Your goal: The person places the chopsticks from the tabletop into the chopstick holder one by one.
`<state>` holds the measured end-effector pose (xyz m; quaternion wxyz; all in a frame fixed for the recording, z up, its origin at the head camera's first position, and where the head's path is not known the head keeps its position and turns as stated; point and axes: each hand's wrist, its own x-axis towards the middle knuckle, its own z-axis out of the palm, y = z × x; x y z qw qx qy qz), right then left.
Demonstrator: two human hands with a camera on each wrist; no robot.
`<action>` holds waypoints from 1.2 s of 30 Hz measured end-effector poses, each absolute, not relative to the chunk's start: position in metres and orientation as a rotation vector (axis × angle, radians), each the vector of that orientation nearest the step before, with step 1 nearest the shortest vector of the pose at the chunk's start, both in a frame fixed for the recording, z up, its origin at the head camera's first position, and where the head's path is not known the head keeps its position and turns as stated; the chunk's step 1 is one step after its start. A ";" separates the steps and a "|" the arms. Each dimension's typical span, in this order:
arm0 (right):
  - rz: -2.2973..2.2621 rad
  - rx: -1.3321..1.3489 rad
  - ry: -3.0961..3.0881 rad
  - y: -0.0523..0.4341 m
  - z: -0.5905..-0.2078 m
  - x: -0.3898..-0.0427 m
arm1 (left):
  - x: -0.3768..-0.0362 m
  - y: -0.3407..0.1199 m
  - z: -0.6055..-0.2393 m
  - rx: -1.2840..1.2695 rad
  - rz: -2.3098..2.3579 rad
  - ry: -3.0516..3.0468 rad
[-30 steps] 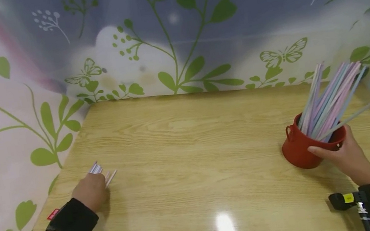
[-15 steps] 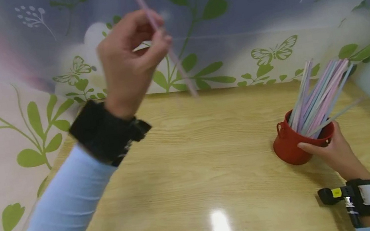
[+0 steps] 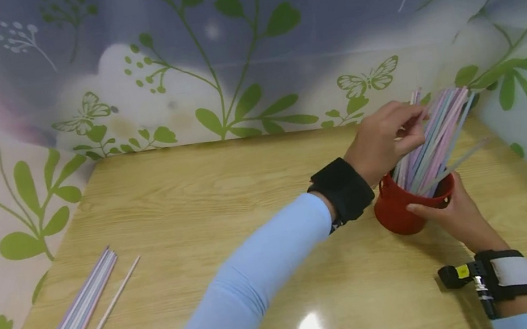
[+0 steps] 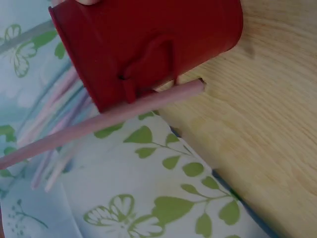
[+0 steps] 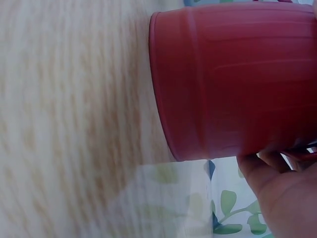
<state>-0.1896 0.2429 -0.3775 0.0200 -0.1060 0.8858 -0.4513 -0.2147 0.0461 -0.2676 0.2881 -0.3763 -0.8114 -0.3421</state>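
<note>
A red metal bucket (image 3: 398,215) stands on the table at the right, with many pastel straws (image 3: 439,145) leaning in it. At its right side my right hand (image 3: 460,216) grips it, thumb at the rim; in the right wrist view the fingers (image 5: 257,176) touch the wall. My left hand (image 3: 386,139) is beside the straws, above the bucket's left rim, and pinches a pink straw (image 4: 109,119). In the left wrist view that straw slants across just outside the bucket's wall and handle loop. The left fingertips are mostly hidden there.
A bundle of pastel straws (image 3: 74,327) lies at the table's left edge, with one pale straw (image 3: 99,323) apart beside it. One straw (image 3: 469,155) sticks out low from the bucket's right. Leaf-printed walls (image 3: 249,74) border the wooden table (image 3: 226,193).
My left hand has left the bundle at the left, lifted a pink straw and carried it right to the bucket. My right hand has kept its grip on the bucket.
</note>
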 end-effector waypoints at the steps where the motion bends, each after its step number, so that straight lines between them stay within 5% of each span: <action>1: -1.393 -0.323 2.750 0.243 -0.378 -0.189 | -0.216 0.045 -0.271 -0.986 -0.943 -2.168; 24: -1.426 -0.320 2.684 0.233 -0.372 -0.192 | -0.193 0.039 -0.217 -1.090 -1.037 -2.022; 36: -1.434 -0.530 2.747 0.228 -0.379 -0.196 | -0.200 0.053 -0.300 -0.983 -1.026 -2.395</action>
